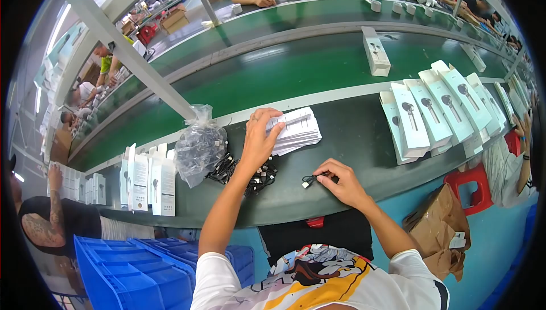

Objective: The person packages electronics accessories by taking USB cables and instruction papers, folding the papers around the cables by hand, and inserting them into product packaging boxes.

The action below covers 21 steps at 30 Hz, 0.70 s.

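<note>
My left hand (263,133) lies at the left edge of a stack of folded white leaflets (298,131), its thumb and fingers on the top one. Beneath my left forearm, a pile of black cables (263,178) spreads over the dark table (341,128). To the right, my right hand (336,179) pinches a small coiled black cable (309,181) with a light-coloured plug, just above the table's near side. A clear plastic bag (200,146) full of dark items stands left of the cable pile.
Open light-coloured boxes (435,111) stand in rows at the right, others (149,180) at the left. One box (376,52) lies on the green conveyor (284,65). Blue crates (131,270) and a brown bag (438,230) are below the table. Several people work around the line.
</note>
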Tool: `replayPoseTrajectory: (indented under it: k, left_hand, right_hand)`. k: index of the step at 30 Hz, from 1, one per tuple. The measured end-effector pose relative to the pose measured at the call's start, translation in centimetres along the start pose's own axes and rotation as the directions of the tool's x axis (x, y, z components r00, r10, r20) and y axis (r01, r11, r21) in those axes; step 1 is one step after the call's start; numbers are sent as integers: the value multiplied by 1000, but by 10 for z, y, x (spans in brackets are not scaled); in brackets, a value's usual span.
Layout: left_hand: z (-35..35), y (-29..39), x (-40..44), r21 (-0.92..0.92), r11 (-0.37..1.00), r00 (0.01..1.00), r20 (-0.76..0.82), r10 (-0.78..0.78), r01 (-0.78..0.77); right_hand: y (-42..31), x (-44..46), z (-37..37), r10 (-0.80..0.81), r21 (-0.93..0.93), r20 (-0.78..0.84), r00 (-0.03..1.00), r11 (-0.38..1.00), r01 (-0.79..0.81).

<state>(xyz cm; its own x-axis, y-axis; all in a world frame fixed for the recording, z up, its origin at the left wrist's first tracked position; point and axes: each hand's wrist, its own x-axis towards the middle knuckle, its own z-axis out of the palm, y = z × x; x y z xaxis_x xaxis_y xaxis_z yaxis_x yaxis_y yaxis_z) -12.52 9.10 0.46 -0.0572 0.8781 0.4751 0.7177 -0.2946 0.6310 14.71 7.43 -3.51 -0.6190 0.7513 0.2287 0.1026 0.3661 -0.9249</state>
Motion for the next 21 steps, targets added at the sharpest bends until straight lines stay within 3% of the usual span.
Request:
replayPoseTrajectory:
  k: [8,17,20,21]
  left_hand:
    - [7,7,1,89,996,993,-112,23,-13]
    - [12,10,-1,47,999,998,-64,-21,24]
    - [12,8,1,-9,1000,994,-106,-17,16]
    - [13,8,0,-109,991,988,-126,-86,72]
  right_hand:
    - [3,1,-3,26,45,-32,999,999,-24]
    - [6,1,-2,55,49,-27,998,997,-54]
    - [9,2,-3,57,76,-49,997,996,-53]
    - [12,1,-3,60,106,-66,996,993,-53]
